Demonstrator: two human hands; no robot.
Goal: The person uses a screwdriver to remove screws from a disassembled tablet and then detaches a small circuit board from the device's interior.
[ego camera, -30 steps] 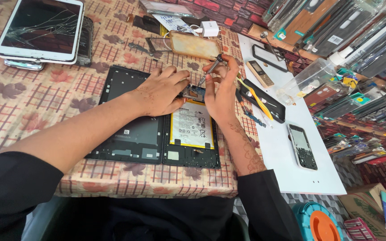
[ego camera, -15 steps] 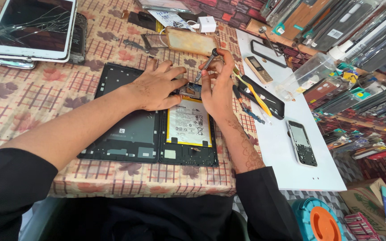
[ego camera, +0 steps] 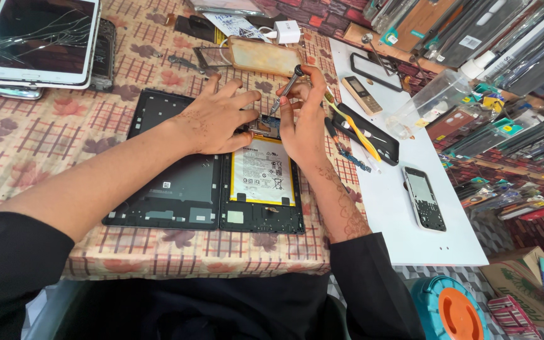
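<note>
Left hand (ego camera: 212, 119): I press it flat, fingers spread, holding nothing, on the opened tablet (ego camera: 203, 182).
Right hand (ego camera: 303, 119): my grip closes on a screwdriver (ego camera: 284, 89), tip at the tablet's top edge.
Tablet: centre of the worktop (ego camera: 33, 145).
Progress: back cover off, battery (ego camera: 262, 171) exposed and seated; board work unfinished.

Opened tablet (ego camera: 203, 182) on checked tablecloth (ego camera: 26, 145)

The screwdriver (ego camera: 288, 88) is now raised more upright in the right hand (ego camera: 303, 119); the left hand's (ego camera: 218, 119) fingers are spread wider.
</note>
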